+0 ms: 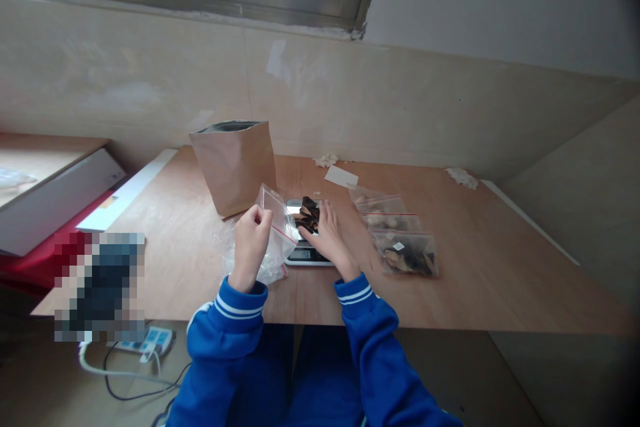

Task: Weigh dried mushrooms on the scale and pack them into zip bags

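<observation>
My left hand is closed in a pinch on the upper part of a clear zip bag with a red seal line. The bag hangs open toward a small digital scale. On the scale's plate lies a pile of dried dark-and-tan slices, which look like dried mushroom. My right hand reaches over the plate from the right, its thumb and fingers curved around the pile's right side. Part of the pile and the scale's right side are hidden under this hand.
Behind my left hand stands an open brown paper bag. More clear bags lie beneath that hand. Several filled zip bags overlap on the right. A white card lies behind the scale. A power strip with cables sits below the table's front edge.
</observation>
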Demonstrator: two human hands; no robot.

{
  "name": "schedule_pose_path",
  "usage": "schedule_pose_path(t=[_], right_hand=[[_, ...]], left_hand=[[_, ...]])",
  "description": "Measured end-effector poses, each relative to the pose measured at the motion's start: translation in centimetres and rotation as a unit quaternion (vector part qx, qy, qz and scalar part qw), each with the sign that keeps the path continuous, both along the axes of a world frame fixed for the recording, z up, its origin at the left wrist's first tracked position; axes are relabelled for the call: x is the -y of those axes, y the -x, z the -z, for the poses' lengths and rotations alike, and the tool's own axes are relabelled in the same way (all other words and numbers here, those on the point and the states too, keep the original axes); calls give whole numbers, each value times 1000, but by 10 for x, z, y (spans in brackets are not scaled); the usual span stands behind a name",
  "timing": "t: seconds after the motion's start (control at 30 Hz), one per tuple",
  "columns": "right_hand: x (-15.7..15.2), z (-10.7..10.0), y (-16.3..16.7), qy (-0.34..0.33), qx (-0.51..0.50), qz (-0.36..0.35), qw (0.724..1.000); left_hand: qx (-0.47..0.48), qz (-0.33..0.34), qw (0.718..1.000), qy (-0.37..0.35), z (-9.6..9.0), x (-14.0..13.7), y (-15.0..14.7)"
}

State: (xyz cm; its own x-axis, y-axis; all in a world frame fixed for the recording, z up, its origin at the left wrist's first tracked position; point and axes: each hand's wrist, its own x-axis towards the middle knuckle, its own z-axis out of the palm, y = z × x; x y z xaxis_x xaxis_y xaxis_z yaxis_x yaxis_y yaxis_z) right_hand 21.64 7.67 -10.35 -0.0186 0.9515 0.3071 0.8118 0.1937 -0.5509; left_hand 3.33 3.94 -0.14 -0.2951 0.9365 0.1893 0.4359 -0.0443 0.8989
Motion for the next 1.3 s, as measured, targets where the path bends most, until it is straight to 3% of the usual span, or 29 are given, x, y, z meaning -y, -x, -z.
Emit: schedule_pose_path(t=[0.5,0.8,1.03,1.1,1.17,1.3], right_hand=[[-2,-11,-13,-93,89,7,992],[2,-21,-15,-108,23,-58,992],[6,-37,-10,-140,-110,-4,984],[6,-49,-4,-135,-209,34,968],[8,-66,5,-102,-346,49,932],[16,-109,27,73,-579,-39,811]], left_hand=[[9,-1,1000,0,7,0,2],[4,0,1000,-3,13,-1,2],[4,4,1000,-2,16,-1,3],[2,8,1000,0,16,-2,1],[-6,15,1000,0,17,-2,-1],[-46,33,998,-11,20,-6,-7]])
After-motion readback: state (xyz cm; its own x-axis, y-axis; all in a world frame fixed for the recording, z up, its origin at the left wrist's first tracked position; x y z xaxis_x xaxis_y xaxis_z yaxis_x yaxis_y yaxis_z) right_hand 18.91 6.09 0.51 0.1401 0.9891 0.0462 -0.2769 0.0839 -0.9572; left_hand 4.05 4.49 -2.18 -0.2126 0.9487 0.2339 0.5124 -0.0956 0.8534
